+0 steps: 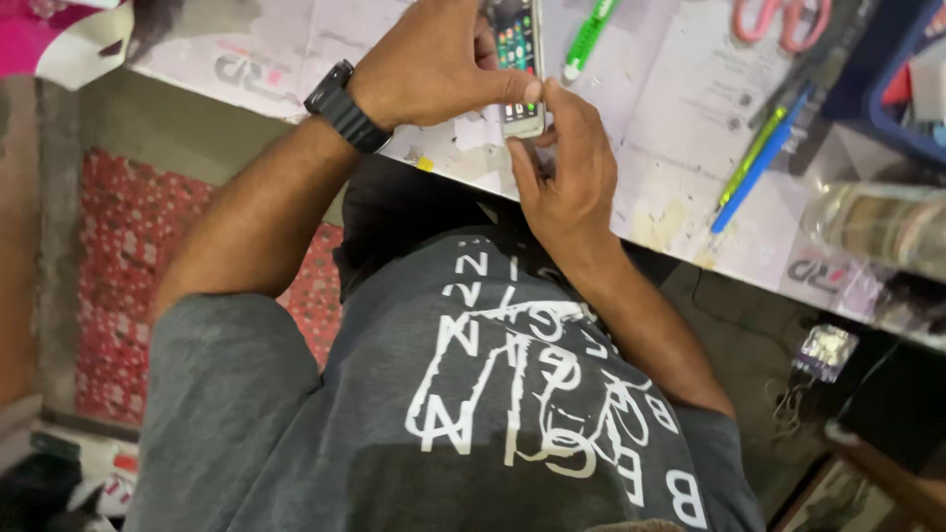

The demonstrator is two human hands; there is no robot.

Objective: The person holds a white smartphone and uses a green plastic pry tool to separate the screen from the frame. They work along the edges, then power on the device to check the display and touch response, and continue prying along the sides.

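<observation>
A white smartphone (520, 61) with a lit screen of app icons lies over the paper-covered table (670, 128) near its front edge. My left hand (434, 64), with a black watch on its wrist, wraps over the phone from the left, the thumb pressed on the phone's lower end. My right hand (564, 167) comes up from below and grips the phone's near end, its thumb meeting the left thumb. My grey printed shirt fills the lower part of the view.
On the table lie a green-handled tool (588, 37), pink scissors (783, 20), and a blue and a green pen (759, 158). At the right are a tape roll in clear plastic (882, 227) and a blue tray (907, 89). A red patterned mat (128, 276) covers the floor.
</observation>
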